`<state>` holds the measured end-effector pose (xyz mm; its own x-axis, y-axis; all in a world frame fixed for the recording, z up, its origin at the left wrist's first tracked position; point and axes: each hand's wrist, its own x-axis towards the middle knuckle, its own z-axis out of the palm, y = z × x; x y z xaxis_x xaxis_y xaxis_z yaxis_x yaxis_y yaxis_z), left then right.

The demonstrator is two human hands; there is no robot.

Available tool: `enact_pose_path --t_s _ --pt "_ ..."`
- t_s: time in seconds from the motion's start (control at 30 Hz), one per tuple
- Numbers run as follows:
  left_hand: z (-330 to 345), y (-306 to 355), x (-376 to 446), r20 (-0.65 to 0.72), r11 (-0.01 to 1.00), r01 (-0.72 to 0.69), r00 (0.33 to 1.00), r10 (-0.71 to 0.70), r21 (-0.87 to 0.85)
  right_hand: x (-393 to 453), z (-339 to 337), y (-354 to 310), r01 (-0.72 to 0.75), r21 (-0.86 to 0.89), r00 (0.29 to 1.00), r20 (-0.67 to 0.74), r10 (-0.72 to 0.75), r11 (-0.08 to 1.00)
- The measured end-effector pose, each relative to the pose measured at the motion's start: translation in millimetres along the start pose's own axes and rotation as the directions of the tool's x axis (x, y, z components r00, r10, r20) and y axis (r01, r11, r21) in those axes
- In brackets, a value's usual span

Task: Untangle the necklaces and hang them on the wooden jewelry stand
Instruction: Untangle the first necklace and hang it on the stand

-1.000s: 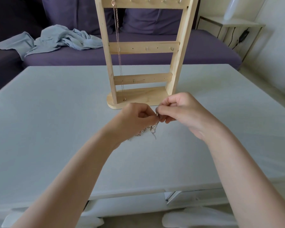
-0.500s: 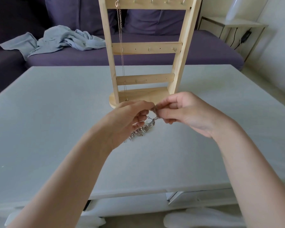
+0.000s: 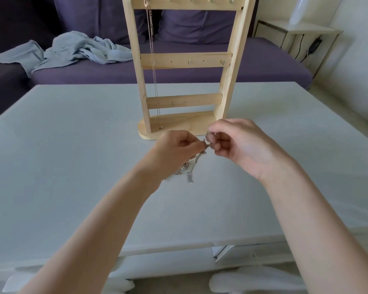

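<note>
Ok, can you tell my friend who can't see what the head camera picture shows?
Both hands, left hand and right hand, pinch a tangled silver necklace above a pale table. Behind stands a wooden jewelry stand with one chain hanging.

Pale grey table [image 3: 72,166], matte top. Wooden jewelry stand [image 3: 185,60] upright on far centre, oval base flat on surface. Tangled silver necklaces [image 3: 188,168] trailed down just in front of stand; contact with tabletop not determinable.
</note>
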<state>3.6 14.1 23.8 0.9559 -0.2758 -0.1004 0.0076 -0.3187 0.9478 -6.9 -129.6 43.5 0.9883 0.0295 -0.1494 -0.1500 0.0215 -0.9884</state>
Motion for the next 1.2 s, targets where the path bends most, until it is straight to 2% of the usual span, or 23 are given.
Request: enact_pose_path --t_s 0.23,0.4,0.53,0.6,0.7,0.8,0.9,0.97,1.03,1.2 --pt "-9.1 0.2 0.6 0.025 0.939 0.078 0.997 -0.074 -0.336 1.3 -1.1 2.7 0.001 -0.085 1.0 0.019 0.0 0.996" --pt "-15.2 2.4 3.6 0.143 0.744 0.24 0.971 -0.193 -0.624 0.7 1.4 0.9 0.001 -0.032 1.0 -0.007 -0.001 0.999" --pt "-14.7 3.9 2.9 0.175 0.591 0.243 0.97 -0.172 -0.769 -0.5 2.1 -0.4 -0.004 -0.054 1.0 -0.024 0.003 0.999" --pt "-14.3 4.8 3.3 0.162 0.567 0.231 0.972 -0.171 -0.79 -1.6 2.7 -3.4 0.011 -0.011 1.0 0.001 -0.011 1.0" --pt "-11.9 4.6 4.8 0.128 0.613 0.216 0.974 -0.185 -0.76 -2.9 3.3 -6.7 0.035 0.086 0.996 0.073 -0.041 0.996" --pt "-10.2 4.8 5.1 0.066 0.67 0.167 0.983 -0.174 -0.723 -3.8 1.1 -6.4 0.06 0.087 0.989 0.127 -0.07 0.994" --pt "-10.5 5.7 4.0 -0.031 0.751 0.077 0.991 -0.129 -0.656 -3.2 -2.4 -3.4 0.095 -0.076 0.991 0.1 -0.087 0.993" --pt "-11.2 5.8 2.6 -0.074 0.796 0.029 0.993 -0.093 -0.605 -2.3 -3.3 -1.0 0.097 -0.247 0.995 0.05 -0.087 0.964" --pt "-10.8 4.8 1.0 -0.111 0.856 -0.005 0.992 -0.061 -0.517 -1.6 -2.9 0.4 0.095 -0.358 0.995 0.061 -0.078 0.929" --pt "-10.6 3.1 0.3 -0.181 0.905 -0.031 0.982 -0.052 -0.425 -2.2 -2.0 -0.1 0.108 -0.395 0.994 0.051 -0.095 0.912"
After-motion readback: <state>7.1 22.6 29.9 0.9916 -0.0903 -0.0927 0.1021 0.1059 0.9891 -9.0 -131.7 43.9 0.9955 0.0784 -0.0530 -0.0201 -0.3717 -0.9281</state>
